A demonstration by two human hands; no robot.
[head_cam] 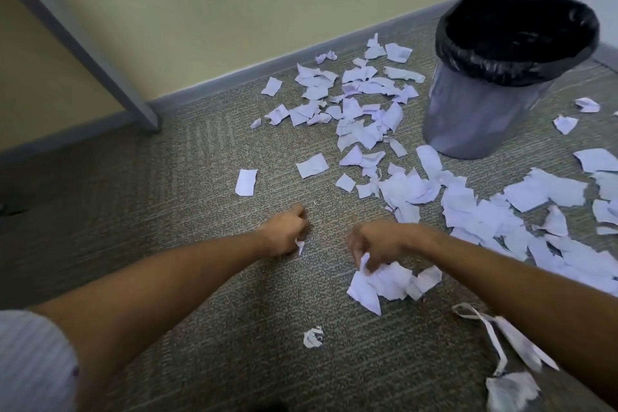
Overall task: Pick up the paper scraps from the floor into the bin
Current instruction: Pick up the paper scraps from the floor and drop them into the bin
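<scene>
Fingers of the right hand pinch a bunch of paper scraps; the left hand curls round a small scrap. Both are well short of the bin, whose black liner shows no contents.

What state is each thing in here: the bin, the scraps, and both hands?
Bin: upright, open-topped, black liner over its rim.
Paper scraps: most lie scattered on the carpet.
Left hand: curled round a small scrap.
Right hand: gripping a bunch of scraps.
</scene>
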